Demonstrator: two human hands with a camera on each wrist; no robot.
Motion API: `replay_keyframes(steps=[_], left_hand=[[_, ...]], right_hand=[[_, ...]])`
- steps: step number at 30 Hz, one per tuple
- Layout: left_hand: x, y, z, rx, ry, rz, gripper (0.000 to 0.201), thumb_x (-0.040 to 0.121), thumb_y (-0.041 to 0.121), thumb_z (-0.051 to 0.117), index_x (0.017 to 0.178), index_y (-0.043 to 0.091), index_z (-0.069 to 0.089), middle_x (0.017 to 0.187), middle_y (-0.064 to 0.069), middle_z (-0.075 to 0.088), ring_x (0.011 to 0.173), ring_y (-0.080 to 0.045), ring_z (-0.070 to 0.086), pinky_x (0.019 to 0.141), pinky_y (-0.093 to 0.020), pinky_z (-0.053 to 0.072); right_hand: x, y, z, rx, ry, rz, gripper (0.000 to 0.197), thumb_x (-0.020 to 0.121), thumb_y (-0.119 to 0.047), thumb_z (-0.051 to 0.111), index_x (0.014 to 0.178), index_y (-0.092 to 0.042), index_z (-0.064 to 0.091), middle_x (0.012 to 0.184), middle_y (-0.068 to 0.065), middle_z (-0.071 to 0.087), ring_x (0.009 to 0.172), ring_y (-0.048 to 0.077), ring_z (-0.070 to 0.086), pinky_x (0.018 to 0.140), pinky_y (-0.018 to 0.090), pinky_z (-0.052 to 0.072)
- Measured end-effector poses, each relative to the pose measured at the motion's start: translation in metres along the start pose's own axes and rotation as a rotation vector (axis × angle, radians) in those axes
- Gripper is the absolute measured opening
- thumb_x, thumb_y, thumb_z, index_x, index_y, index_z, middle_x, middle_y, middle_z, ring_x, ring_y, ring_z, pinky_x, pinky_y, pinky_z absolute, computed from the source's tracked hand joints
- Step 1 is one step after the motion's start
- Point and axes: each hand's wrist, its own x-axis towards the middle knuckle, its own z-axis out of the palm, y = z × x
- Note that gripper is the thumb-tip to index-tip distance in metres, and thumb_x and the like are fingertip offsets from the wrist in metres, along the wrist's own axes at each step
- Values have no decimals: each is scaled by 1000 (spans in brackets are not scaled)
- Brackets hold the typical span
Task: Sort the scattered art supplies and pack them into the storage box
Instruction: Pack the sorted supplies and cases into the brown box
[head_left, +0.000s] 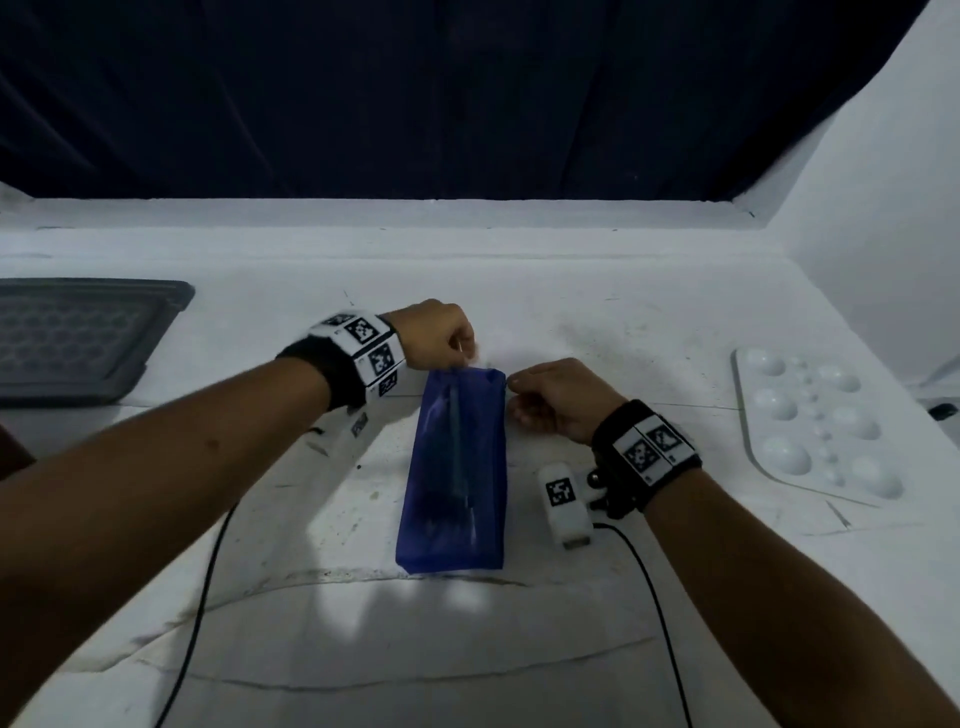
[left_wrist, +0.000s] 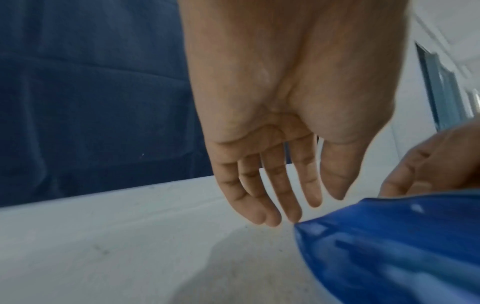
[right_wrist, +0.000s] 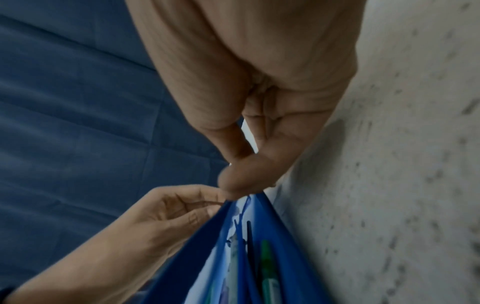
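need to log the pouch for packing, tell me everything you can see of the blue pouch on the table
The blue pouch is a long, flat, translucent plastic-looking bag lying on the white table, its far end open. Pens or markers, one green, show through it in the right wrist view. The left hand holds its far left corner and the right hand pinches the far right corner, spreading the mouth. Its near end rests on the table.

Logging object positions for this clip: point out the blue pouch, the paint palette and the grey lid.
blue pouch (head_left: 457, 467), head view, middle of its body.
paint palette (head_left: 815, 431), head view, flat centre between wells.
grey lid (head_left: 78, 343), head view, honeycomb-patterned top.
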Motion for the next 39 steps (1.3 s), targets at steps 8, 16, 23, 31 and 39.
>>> replay_keyframes(steps=[8, 16, 23, 31, 39], left_hand=[[35, 11, 9, -95, -180, 169, 24, 92, 23, 65, 112, 14, 73, 107, 3, 72, 95, -9, 63, 87, -23, 48], [44, 15, 16, -127, -198, 122, 20, 92, 18, 64, 107, 9, 74, 92, 3, 69, 85, -9, 58, 83, -27, 48], [48, 4, 21, -184, -183, 46, 18, 89, 8, 65, 104, 11, 75, 96, 2, 70, 78, -2, 58, 71, -15, 46], [52, 4, 23, -202, -233, 72, 14, 88, 14, 68, 100, 14, 76, 80, 16, 67, 73, 2, 58, 72, -14, 46], [51, 3, 24, -186, -203, 95, 14, 89, 16, 68, 100, 12, 76, 72, 20, 63, 68, 2, 55, 63, -7, 42]], right_hand=[[10, -7, -1, -295, 10, 12, 10, 87, -6, 68, 78, -1, 65, 60, 10, 59, 42, 14, 51, 41, 19, 44], [11, -6, -1, -449, -8, -58, 23, 91, -9, 60, 100, 11, 67, 89, 22, 70, 59, 20, 60, 49, 22, 48], [18, 5, 2, -492, -14, -203, 19, 92, -1, 58, 94, 15, 67, 82, 23, 68, 63, 20, 64, 66, 32, 60], [-9, 4, -3, -903, -165, -274, 22, 90, -7, 59, 78, 7, 71, 73, 15, 73, 60, 16, 69, 64, 26, 59], [-65, 21, -5, -1031, -390, -284, 20, 91, -11, 60, 85, 4, 71, 79, 15, 73, 68, 26, 72, 64, 26, 60]])
